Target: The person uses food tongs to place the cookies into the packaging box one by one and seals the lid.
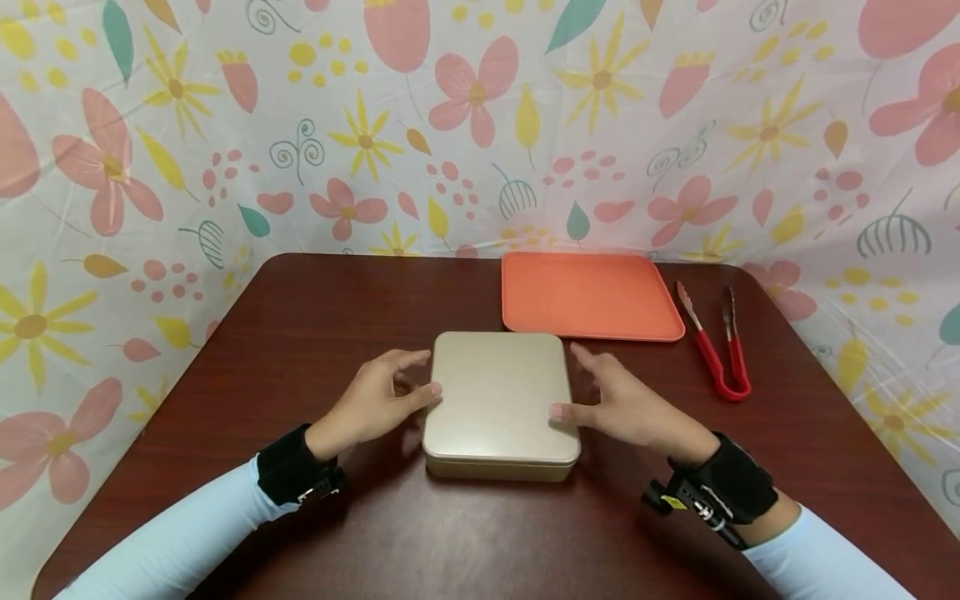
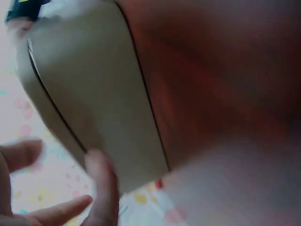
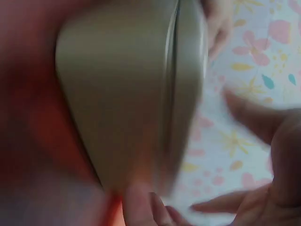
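A closed champagne-gold square tin [image 1: 498,400] with rounded corners sits on the dark wooden table. My left hand [image 1: 378,396] is at its left side, thumb tip by the lid's edge and forefinger reaching toward the back corner. Across from it, my right hand [image 1: 618,400] spreads at the tin's right side, its thumb overlapping the lid's edge in the head view. Both wrist views show the fingers loosely extended and blurred, close to the side wall of the tin [image 2: 103,94]. A dark seam between lid and base [image 3: 113,94] runs along the tin.
Behind the tin lies a flat orange tray [image 1: 592,296]. To the tray's right are red-handled tongs [image 1: 723,358] with their arms spread. A flower-patterned cloth [image 1: 375,150] hangs behind the brown table [image 1: 300,308].
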